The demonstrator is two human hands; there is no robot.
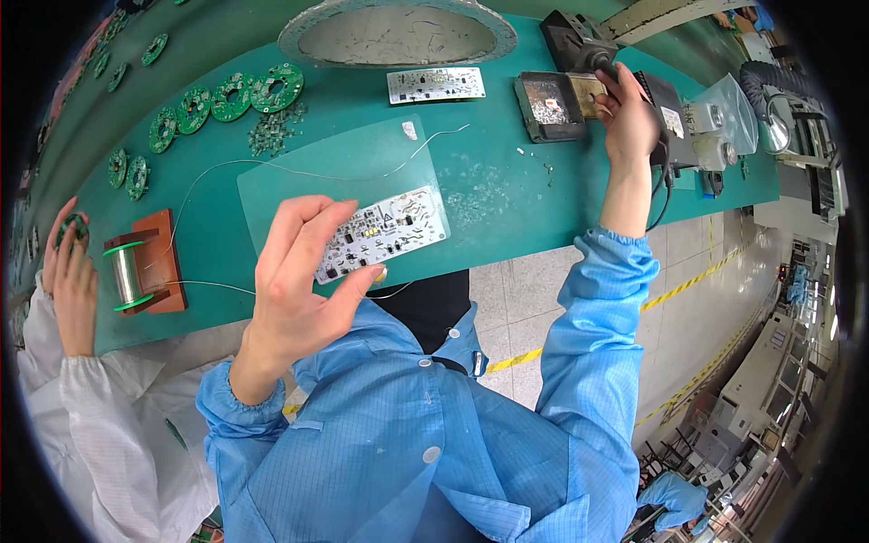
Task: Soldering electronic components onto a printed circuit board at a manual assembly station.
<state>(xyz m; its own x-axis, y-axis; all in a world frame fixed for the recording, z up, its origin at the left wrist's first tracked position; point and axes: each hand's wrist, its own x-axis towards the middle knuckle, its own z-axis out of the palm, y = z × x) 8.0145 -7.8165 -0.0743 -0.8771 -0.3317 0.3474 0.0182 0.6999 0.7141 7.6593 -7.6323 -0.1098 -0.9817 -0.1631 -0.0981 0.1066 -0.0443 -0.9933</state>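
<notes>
My left hand (303, 271) pinches a white circuit board (398, 226) by its left side, fingers above and thumb below, raised a little over a translucent mat (262, 195). Small black and yellow parts dot the board. At the right, my right hand (626, 122) is closed at the black soldering iron stand (579, 43); its fingers curl round what appears to be a soldering iron, mostly hidden by the hand. From a spool of solder wire (129, 276) on a brown holder, thin wire runs across the mat and also past my left hand.
A second white board (436, 85) lies under a large pale rim (398, 32). Round green boards (231, 97) and a pile of small parts (274, 129) sit at left. Beside the stand are a metal tray (549, 107), a black box (668, 118) and bottles (715, 136). A co-worker's hands (74, 285) hold a round board.
</notes>
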